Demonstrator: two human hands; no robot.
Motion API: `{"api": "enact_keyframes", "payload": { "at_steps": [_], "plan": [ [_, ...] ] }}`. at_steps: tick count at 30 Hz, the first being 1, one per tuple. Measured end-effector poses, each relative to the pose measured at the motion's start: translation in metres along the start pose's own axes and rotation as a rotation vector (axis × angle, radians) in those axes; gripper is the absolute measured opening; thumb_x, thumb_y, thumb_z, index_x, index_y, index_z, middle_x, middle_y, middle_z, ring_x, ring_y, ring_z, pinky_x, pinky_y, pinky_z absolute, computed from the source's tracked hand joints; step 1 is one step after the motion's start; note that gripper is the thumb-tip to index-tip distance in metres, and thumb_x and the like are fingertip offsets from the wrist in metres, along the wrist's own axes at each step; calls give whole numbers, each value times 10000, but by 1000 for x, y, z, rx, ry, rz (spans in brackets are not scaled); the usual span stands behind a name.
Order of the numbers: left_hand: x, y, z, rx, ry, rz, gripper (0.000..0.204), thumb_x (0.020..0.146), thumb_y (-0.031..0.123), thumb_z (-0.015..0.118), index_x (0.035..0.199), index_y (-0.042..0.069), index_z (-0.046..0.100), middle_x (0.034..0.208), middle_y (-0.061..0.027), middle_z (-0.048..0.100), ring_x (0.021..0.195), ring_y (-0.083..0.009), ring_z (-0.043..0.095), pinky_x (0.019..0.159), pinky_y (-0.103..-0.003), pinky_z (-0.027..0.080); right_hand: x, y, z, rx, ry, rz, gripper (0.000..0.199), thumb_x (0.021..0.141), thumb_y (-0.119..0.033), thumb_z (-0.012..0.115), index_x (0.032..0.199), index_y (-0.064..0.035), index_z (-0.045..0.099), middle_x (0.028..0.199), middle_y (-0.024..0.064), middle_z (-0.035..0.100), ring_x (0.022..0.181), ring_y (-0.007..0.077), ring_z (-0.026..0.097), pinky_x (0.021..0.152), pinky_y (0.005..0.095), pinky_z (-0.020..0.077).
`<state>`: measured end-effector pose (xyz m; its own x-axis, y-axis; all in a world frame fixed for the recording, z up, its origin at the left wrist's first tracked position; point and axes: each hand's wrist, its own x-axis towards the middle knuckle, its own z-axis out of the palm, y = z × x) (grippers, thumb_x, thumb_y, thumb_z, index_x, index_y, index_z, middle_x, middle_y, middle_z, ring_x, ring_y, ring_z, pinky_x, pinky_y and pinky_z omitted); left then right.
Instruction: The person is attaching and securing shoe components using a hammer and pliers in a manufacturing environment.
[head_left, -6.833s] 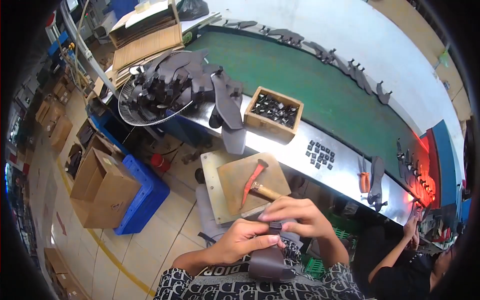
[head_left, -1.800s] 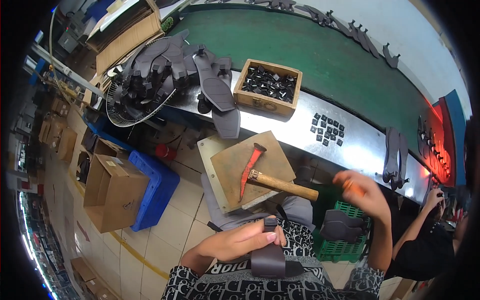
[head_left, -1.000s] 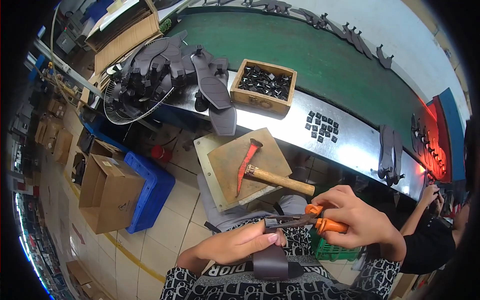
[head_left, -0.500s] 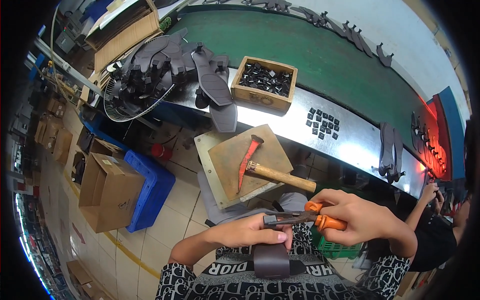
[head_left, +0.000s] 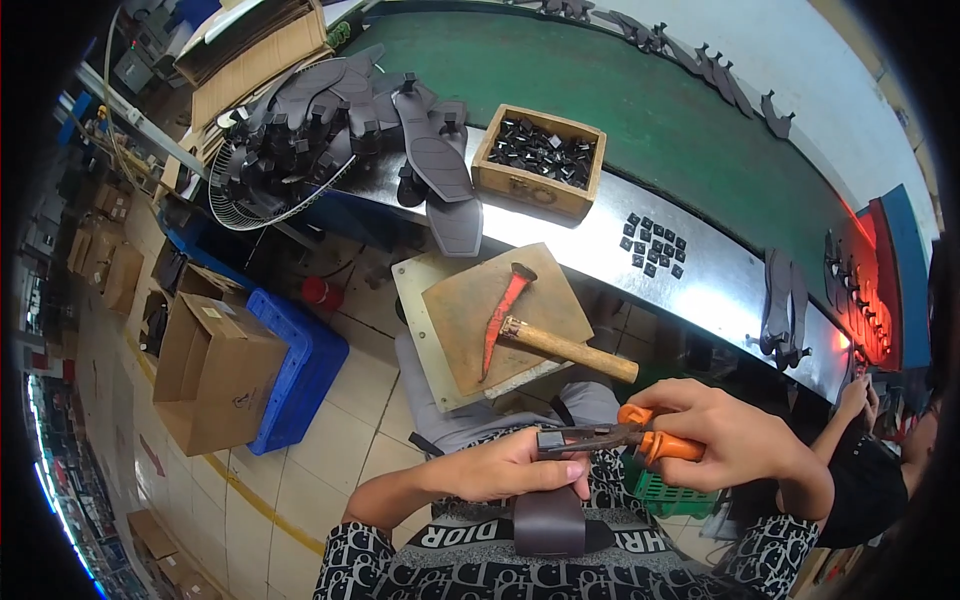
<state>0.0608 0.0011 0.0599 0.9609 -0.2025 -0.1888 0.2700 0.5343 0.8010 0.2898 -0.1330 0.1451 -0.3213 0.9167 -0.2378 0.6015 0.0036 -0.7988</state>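
Both hands work over the person's lap: the left hand (head_left: 500,467) curls its fingers over one dark brown leather strap (head_left: 548,520), pinning it down, while the right hand (head_left: 735,440) grips one pair of orange-handled pliers (head_left: 620,440) whose tip meets the strap's upper end. Beyond them, one hammer (head_left: 540,330) lies on one wooden board (head_left: 470,300). One wooden box (head_left: 540,160) of small black parts sits on the steel worktop (head_left: 700,290).

Hammer (head_left: 545,325) on board (head_left: 470,300), w/ box (head_left: 540,160) behind, pliers (head_left: 625,440) in front.
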Motion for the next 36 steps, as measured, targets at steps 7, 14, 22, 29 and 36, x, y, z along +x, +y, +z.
{"api": "enact_keyframes", "payload": {
  "at_steps": [7,14,22,29,36],
  "plan": [
    [-2,-10,-1,80,-2,66,366,1002,364,506,977,36,665,925,6,611,869,-72,518,779,-245,419,0,-2,4,-30,11,-21,313,723,-126,627,960,75,659,1158,215,583,1020,341,598,891,389,489],
    [-2,-11,-2,30,7,87,367,1001,364,506,988,29,656,914,7,607,856,-69,518,772,-248,421,-3,0,3,-32,58,-19,284,716,-125,628,920,70,665,1156,210,586,1009,325,598,875,381,495],
    [-2,-12,1,1,19,17,365,997,370,507,999,33,647,883,16,596,823,-61,506,729,-235,414,0,-1,6,-50,62,-22,281,721,-148,634,905,62,660,1150,214,588,1012,336,583,894,398,474],
    [-1,-18,-3,73,-7,43,356,997,356,502,1005,28,640,905,0,609,850,-71,527,759,-244,429,0,1,7,-48,67,-20,301,742,-177,649,938,51,658,1157,214,582,1035,349,563,926,418,450],
    [-2,-13,-2,28,-6,34,355,1000,355,497,1013,28,635,946,-15,629,896,-83,542,801,-253,432,-1,1,4,-44,69,-20,285,738,-180,650,907,49,654,1148,218,580,1020,356,569,916,422,457]
  ]
}}
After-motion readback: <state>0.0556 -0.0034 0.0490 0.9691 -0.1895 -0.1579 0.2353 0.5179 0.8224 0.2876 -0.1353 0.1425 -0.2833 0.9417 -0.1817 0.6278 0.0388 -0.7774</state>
